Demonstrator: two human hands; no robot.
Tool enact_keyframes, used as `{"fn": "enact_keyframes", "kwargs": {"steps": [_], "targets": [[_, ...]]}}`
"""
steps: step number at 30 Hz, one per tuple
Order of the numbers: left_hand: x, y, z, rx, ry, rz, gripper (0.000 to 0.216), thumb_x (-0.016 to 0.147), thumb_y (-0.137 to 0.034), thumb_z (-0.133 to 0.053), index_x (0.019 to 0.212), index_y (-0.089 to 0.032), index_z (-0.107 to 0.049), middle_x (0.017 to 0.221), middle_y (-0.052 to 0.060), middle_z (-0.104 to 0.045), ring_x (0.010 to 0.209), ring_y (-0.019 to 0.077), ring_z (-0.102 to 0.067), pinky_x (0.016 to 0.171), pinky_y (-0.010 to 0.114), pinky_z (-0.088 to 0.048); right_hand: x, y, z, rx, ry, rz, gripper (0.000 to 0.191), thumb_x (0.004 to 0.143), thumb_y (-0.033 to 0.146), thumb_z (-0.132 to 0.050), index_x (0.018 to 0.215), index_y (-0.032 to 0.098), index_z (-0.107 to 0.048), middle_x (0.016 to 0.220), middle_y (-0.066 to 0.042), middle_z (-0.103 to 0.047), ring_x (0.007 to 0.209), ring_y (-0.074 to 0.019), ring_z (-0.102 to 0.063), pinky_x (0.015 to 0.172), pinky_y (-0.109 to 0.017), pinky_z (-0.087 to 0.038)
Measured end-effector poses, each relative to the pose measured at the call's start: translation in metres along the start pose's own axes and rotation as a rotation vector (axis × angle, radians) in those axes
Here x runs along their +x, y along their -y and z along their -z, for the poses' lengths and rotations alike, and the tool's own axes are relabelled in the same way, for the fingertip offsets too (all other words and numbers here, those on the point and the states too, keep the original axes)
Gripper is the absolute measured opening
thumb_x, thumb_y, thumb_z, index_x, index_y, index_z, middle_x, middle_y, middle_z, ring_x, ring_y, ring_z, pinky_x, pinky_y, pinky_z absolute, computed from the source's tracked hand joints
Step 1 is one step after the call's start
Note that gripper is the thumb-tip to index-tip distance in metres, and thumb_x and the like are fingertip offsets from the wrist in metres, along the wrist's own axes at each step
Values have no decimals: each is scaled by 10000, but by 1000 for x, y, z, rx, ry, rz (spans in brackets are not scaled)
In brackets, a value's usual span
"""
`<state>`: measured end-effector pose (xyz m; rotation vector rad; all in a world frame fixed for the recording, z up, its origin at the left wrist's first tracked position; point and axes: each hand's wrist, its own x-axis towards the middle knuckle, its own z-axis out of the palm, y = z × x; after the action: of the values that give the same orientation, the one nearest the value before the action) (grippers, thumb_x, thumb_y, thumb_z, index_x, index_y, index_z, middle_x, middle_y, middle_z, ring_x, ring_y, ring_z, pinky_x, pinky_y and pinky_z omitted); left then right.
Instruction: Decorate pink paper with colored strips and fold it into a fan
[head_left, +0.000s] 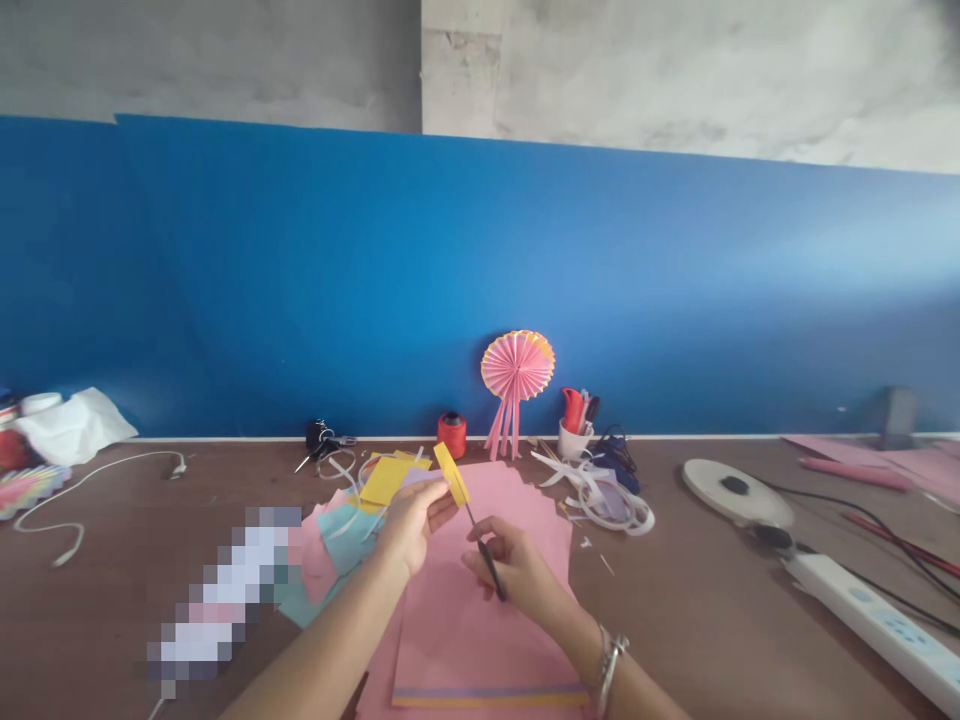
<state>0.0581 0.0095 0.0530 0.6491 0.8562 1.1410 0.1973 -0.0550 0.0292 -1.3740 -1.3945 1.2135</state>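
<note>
My left hand (420,515) pinches a folded strip of yellow paper (451,474), raised above the desk. In my right hand (517,565) is a pair of scissors with dark handles (491,570). The blades point up and away and meet the lower end of the yellow strip; whether they are cutting cannot be made out. Under both hands lies a stack of pink paper (480,640), with purple and yellow edges showing at its near side. Blue paper (349,545) and yellow sheets (386,482) lie left of the stack.
A pink pleated paper rosette (517,367) leans on the blue partition (300,270). Near it stand a red thread spool (451,434) and a pen cup (575,440). White ribbon (615,510) lies right of the stack. Farther right are a white round device (736,492) and a power strip (877,620).
</note>
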Motion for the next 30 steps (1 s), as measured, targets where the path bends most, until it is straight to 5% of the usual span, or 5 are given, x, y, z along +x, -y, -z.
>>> {"fn": "enact_keyframes", "kwargs": {"steps": [30], "targets": [[-1, 0, -1, -12, -20, 7, 99, 761, -84, -561, 780, -91, -658, 780, 106, -720, 685, 149, -677, 672, 235, -540, 1, -3, -1, 9, -14, 10, 309, 652, 406, -659, 806, 177, -520, 447, 97, -455, 364, -66, -436, 341, -164, -297]]}}
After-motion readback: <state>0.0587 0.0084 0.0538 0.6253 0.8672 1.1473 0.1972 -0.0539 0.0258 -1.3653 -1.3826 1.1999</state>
